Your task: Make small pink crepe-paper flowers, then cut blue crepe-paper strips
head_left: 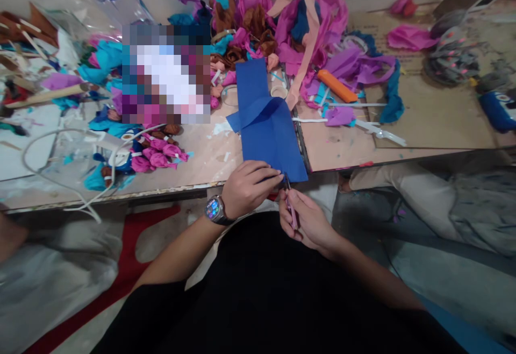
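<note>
A long piece of blue crepe paper, with a loose folded flap across its middle, lies over the table's front edge. My left hand, a watch on its wrist, grips the near edge of this paper, fingers bent over it and thumb hidden. Pink-handled scissors are in my right hand, closed around the handles. The dark blades meet the near edge of the paper close to my left fingertips; how far they are apart is too small to tell.
Crumpled pink, purple and brown paper strips are heaped behind the blue sheet. An orange cutter lies to the right, near brown cardboard. Pink paper buds and a white cable are at left. People sit on both sides.
</note>
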A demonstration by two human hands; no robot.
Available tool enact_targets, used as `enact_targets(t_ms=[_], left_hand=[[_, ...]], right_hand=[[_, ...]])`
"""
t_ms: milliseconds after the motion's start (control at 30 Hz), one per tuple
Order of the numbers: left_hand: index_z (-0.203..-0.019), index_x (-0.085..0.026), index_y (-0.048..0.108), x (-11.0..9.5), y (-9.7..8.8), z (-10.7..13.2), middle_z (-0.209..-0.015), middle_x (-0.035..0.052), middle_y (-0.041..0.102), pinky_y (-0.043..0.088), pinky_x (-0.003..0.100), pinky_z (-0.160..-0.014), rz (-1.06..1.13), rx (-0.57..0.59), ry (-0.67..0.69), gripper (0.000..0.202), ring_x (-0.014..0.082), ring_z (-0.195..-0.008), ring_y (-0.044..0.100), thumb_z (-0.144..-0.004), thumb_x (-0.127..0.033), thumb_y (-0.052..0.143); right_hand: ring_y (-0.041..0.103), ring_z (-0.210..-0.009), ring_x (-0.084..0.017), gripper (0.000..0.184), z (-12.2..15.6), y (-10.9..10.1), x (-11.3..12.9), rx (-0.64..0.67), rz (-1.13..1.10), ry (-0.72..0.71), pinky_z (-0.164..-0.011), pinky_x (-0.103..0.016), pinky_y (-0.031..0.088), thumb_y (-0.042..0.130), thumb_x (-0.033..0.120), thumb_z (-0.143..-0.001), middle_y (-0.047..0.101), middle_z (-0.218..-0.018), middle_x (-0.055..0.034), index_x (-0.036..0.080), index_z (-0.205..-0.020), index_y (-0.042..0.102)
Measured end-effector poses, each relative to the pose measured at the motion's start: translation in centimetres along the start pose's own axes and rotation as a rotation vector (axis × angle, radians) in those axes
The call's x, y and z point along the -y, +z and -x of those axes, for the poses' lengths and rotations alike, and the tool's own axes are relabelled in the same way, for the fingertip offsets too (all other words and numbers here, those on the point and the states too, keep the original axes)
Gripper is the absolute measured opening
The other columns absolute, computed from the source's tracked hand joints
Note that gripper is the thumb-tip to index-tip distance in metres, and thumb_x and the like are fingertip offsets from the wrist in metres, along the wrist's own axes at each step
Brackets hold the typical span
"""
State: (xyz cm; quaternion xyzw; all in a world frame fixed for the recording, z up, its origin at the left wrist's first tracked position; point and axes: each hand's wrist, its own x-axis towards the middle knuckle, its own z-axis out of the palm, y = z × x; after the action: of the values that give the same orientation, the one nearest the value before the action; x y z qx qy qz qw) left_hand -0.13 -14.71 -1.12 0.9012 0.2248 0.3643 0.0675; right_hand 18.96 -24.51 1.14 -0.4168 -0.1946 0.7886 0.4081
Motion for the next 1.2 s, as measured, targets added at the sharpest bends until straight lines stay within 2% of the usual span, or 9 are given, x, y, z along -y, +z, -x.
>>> enact_targets(t_ms=[667, 1200], left_hand=[[-0.125, -0.024, 0.074, -0.17, -0.04, -0.13, -0.117, 0.0065, 0.081, 0.06, 0.043, -0.094, -0.004, -0.004, -0.036, 0.031, 0.024, -0.11, 0.072, -0.095, -0.016, 0.072], [-0.125, -0.022, 0.073, -0.11, -0.09, -0.13, -0.117, 0.0061, 0.081, 0.06, 0.042, -0.095, -0.003, 0.002, -0.024, 0.031, 0.0239, -0.11, 0.073, -0.094, -0.015, 0.074]], right_hand=[[0.05, -0.04, -0.008, 0.04, 0.76, 0.42, 0.18, 0.003, -0.014, 0.018, -0.03, -0.014, 0.03, 0.062, 0.062, -0.101, 0.054, -0.065, 0.008, 0.023, -0.108, 0.054], [0.048, -0.039, -0.008, 0.041, 0.42, 0.48, 0.27, -0.018, 0.006, 0.007, -0.031, -0.015, 0.026, 0.063, 0.062, -0.1, 0.053, -0.063, 0.0086, 0.023, -0.105, 0.053]])
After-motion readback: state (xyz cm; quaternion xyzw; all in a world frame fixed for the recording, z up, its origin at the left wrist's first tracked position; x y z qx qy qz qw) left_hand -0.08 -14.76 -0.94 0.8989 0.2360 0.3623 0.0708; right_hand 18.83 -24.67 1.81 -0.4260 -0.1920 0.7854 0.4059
